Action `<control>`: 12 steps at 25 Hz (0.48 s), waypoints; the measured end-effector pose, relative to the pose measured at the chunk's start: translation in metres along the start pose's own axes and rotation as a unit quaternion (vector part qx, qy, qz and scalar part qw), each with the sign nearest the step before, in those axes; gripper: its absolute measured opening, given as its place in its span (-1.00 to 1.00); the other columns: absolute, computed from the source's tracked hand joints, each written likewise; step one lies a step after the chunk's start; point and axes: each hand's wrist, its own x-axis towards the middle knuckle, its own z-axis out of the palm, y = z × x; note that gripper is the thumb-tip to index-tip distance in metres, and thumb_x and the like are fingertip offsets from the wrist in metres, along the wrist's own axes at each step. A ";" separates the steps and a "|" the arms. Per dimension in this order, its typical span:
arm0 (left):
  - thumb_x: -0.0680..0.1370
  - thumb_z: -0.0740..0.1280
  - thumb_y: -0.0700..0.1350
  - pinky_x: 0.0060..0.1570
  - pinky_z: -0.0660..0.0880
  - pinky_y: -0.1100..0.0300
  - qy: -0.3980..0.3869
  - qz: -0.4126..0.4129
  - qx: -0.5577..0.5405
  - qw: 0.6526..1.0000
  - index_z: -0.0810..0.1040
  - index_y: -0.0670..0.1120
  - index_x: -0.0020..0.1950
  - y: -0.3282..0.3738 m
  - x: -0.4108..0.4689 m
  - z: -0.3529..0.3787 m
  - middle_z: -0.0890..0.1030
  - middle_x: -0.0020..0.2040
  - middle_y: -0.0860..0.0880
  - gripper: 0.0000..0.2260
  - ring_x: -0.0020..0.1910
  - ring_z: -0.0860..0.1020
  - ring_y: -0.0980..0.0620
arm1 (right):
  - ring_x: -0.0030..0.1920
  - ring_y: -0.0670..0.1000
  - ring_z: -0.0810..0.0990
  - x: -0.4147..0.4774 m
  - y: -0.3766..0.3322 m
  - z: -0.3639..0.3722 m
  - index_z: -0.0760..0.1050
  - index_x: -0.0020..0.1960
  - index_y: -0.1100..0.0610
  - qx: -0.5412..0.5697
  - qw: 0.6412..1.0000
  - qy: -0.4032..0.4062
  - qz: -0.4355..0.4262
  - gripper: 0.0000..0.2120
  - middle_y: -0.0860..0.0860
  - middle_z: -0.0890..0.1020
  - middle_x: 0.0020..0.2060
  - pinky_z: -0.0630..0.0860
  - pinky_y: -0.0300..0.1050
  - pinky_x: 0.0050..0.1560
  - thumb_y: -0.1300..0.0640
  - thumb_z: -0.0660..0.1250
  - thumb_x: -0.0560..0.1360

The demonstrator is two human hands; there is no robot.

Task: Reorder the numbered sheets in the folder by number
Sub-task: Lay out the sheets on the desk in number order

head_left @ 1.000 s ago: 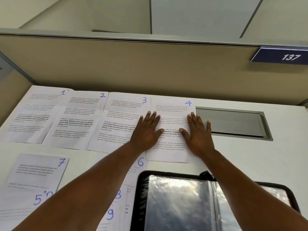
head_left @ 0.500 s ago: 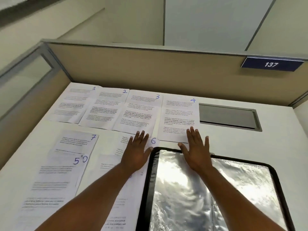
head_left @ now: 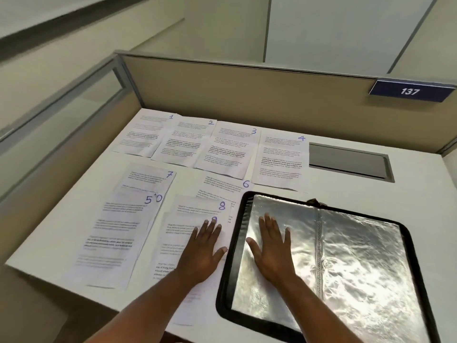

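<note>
Paper covers much of the tabletop in front of me. My left hand lies flat on sheet 9, its fingers straight and slightly spread, the tips covering part of the written number. My right hand lies flat on the left clear sleeve of the open folder, fingers straight and fanned, thumb out towards 9 o'clock. Neither hand grips anything.

The folder, black-edged with shiny sleeves, lies at 3 o'clock from my left hand, just beside sheet 9.

Sheet 8 sticks out from under sheet 9 at 12 o'clock, and sheet 6 from under sheet 8, farther the same way.

At 9 o'clock from this stack lies sheet 5, over another sheet whose corner shows a 0. Sheet 7 sticks out at 12 o'clock of them.

Along the far edge, from 10 to 12 o'clock, sheet 1, sheet 2, sheet 3 and sheet 4 lie side by side, their edges overlapping.

A grey hatch is set in the tabletop at 3 o'clock of sheet 4. A partition behind carries a blue plate reading 137.
</note>
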 end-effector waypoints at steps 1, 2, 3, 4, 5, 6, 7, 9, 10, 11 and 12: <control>0.60 -0.18 0.36 0.56 -0.27 0.09 -0.005 -0.009 0.000 1.000 -0.04 0.04 0.66 -0.002 -0.007 -0.001 -0.15 0.63 0.09 -0.30 0.62 -0.20 0.08 | 0.61 -0.13 -0.32 -0.004 -0.006 0.005 -0.19 0.66 -0.03 0.004 1.000 0.004 -0.008 -0.13 -0.13 -0.22 0.63 -0.41 0.12 0.57 -0.48 -0.44 0.50; 0.60 -0.14 0.34 0.56 -0.28 0.09 -0.008 -0.015 0.001 1.000 -0.06 0.04 0.66 -0.004 -0.014 -0.002 -0.16 0.62 0.10 -0.32 0.62 -0.22 0.09 | 0.61 -0.13 -0.33 -0.007 -0.011 0.009 -0.18 0.67 -0.02 0.009 1.000 0.007 -0.013 -0.13 -0.13 -0.21 0.63 -0.41 0.11 0.57 -0.48 -0.43 0.51; 0.60 -0.14 0.34 0.56 -0.28 0.08 -0.009 -0.016 0.000 1.000 -0.06 0.05 0.66 -0.007 -0.019 -0.003 -0.17 0.62 0.10 -0.32 0.62 -0.23 0.09 | 0.60 -0.15 -0.34 -0.009 -0.017 0.013 -0.17 0.67 -0.02 0.010 1.000 0.007 -0.017 -0.14 -0.13 -0.21 0.64 -0.42 0.10 0.57 -0.48 -0.42 0.51; 0.59 -0.17 0.36 0.56 -0.27 0.07 -0.010 -0.013 -0.004 1.000 -0.05 0.05 0.66 -0.012 -0.024 -0.003 -0.15 0.62 0.10 -0.29 0.62 -0.21 0.09 | 0.60 -0.16 -0.35 -0.011 -0.023 0.017 -0.17 0.67 -0.03 0.006 1.000 0.004 -0.021 -0.14 -0.13 -0.21 0.64 -0.43 0.09 0.56 -0.47 -0.41 0.52; 0.57 -0.21 0.39 0.56 -0.25 0.07 -0.009 -0.009 -0.012 1.000 -0.03 0.04 0.66 -0.018 -0.028 -0.003 -0.14 0.62 0.10 -0.26 0.63 -0.19 0.08 | 0.60 -0.16 -0.35 -0.013 -0.029 0.022 -0.16 0.68 -0.02 0.000 1.000 0.002 -0.024 -0.15 -0.12 -0.19 0.64 -0.43 0.08 0.57 -0.47 -0.40 0.53; 0.55 -0.24 0.41 0.56 -0.25 0.06 -0.008 -0.003 -0.019 1.000 -0.02 0.04 0.66 -0.024 -0.032 -0.001 -0.13 0.62 0.10 -0.24 0.63 -0.18 0.07 | 0.60 -0.16 -0.34 -0.015 -0.035 0.026 -0.14 0.68 -0.01 -0.005 1.000 0.001 -0.024 -0.16 -0.12 -0.17 0.65 -0.42 0.08 0.57 -0.46 -0.37 0.54; 0.55 -0.24 0.42 0.56 -0.24 0.06 -0.009 0.003 -0.021 1.000 -0.03 0.05 0.66 -0.029 -0.035 -0.001 -0.14 0.62 0.10 -0.24 0.63 -0.18 0.07 | 0.60 -0.16 -0.34 -0.016 -0.040 0.030 -0.14 0.68 0.00 -0.011 1.000 0.001 -0.021 -0.17 -0.11 -0.15 0.65 -0.41 0.09 0.57 -0.44 -0.35 0.56; 0.60 -0.16 0.39 0.58 -0.25 0.07 -0.011 0.012 -0.023 1.000 -0.09 0.08 0.65 -0.047 -0.036 -0.004 -0.20 0.61 0.12 -0.31 0.61 -0.25 0.11 | 0.60 -0.17 -0.34 -0.013 -0.058 0.042 -0.15 0.68 -0.01 -0.021 1.000 -0.004 -0.017 -0.21 -0.10 -0.17 0.65 -0.40 0.10 0.58 -0.41 -0.28 0.58; 0.63 -0.11 0.35 0.58 -0.26 0.08 -0.013 0.017 -0.025 0.999 -0.12 0.09 0.65 -0.059 -0.036 -0.006 -0.23 0.61 0.14 -0.34 0.60 -0.28 0.14 | 0.60 -0.16 -0.33 -0.011 -0.070 0.051 -0.16 0.68 -0.01 -0.018 1.000 0.000 -0.016 -0.22 -0.10 -0.18 0.65 -0.39 0.10 0.58 -0.41 -0.27 0.58; 0.65 -0.06 0.33 0.58 -0.27 0.10 -0.014 0.025 -0.028 0.999 -0.14 0.10 0.65 -0.072 -0.034 -0.010 -0.24 0.61 0.15 -0.36 0.59 -0.30 0.16 | 0.61 -0.15 -0.31 -0.008 -0.083 0.060 -0.15 0.68 -0.01 -0.011 1.000 0.009 -0.014 -0.22 -0.09 -0.17 0.65 -0.36 0.11 0.59 -0.41 -0.26 0.59; 0.66 -0.03 0.31 0.58 -0.27 0.10 -0.014 0.034 -0.029 0.999 -0.14 0.11 0.65 -0.088 -0.033 -0.012 -0.24 0.62 0.15 -0.37 0.59 -0.31 0.17 | 0.62 -0.14 -0.29 -0.004 -0.098 0.071 -0.13 0.68 0.00 -0.002 1.000 0.021 -0.009 -0.22 -0.09 -0.15 0.65 -0.32 0.12 0.60 -0.41 -0.24 0.60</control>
